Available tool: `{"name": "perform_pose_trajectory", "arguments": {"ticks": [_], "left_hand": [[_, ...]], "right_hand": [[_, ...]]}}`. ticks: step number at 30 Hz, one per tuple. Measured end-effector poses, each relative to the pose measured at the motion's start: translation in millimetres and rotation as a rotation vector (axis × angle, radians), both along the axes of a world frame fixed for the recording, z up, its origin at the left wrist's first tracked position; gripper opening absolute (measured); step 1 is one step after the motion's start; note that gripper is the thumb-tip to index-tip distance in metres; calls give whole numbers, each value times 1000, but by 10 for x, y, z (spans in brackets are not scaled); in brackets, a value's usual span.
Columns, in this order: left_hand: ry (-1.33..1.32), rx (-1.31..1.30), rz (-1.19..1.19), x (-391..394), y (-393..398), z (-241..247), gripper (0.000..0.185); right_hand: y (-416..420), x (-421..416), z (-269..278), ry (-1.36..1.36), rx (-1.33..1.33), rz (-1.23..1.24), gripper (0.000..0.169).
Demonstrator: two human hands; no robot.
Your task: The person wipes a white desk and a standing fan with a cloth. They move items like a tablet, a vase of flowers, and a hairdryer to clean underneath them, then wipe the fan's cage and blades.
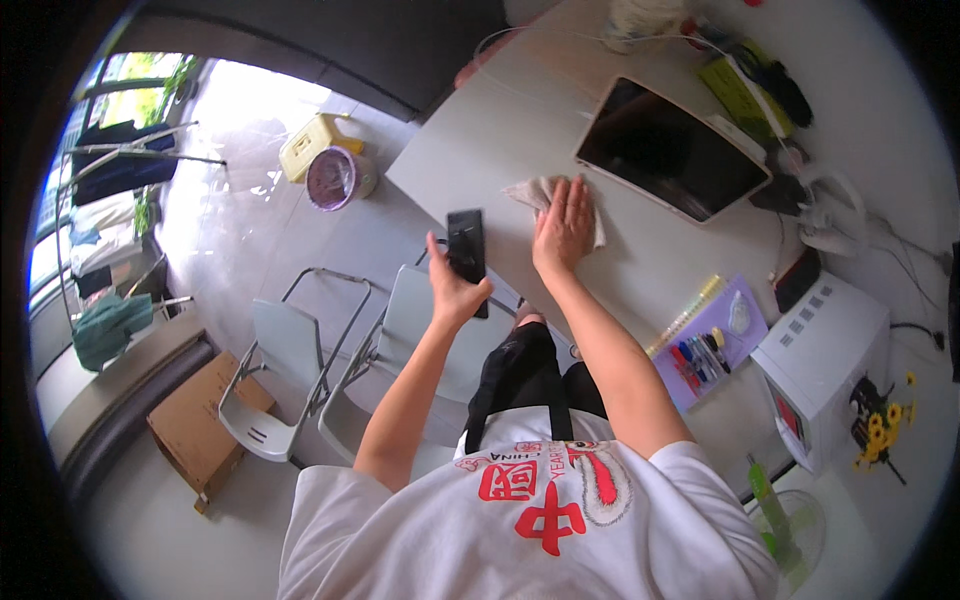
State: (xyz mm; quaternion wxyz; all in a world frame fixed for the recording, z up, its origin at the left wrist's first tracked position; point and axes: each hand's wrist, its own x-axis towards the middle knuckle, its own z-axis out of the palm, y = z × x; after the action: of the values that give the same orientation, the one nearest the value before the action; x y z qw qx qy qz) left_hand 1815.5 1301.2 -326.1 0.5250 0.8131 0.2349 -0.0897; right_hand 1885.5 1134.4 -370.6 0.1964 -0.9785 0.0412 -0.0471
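Note:
A black smartphone is gripped in my left hand, held in the air over the chair beside the table edge. My right hand lies flat, palm down, on a pale folded cloth and presses it against the white tabletop. The cloth sticks out past the fingers on both sides. Just beyond that hand, a dark-screened display with a light frame rests on the table.
On the right, several pens lie on a purple folder beside a white box-shaped appliance. Cables run behind the display. Grey folding chairs, a cardboard box, a wastebasket and a yellow stool stand left.

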Motion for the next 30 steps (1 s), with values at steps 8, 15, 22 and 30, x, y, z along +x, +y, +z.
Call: {"name": "perform_pose_trajectory", "arguments": {"ticks": [8, 15, 22, 30], "left_hand": [[139, -87, 493, -1292, 1300, 378, 100], [178, -216, 730, -2037, 1265, 505, 98], [166, -463, 729, -1900, 873, 620, 97], [133, -506, 550, -1695, 805, 669, 95]], "right_hand": [[1810, -143, -348, 276, 691, 762, 33], [1082, 895, 265, -311, 630, 432, 26], [1029, 1353, -235, -216, -80, 330, 56], [455, -394, 77, 10, 80, 694, 48]]}}
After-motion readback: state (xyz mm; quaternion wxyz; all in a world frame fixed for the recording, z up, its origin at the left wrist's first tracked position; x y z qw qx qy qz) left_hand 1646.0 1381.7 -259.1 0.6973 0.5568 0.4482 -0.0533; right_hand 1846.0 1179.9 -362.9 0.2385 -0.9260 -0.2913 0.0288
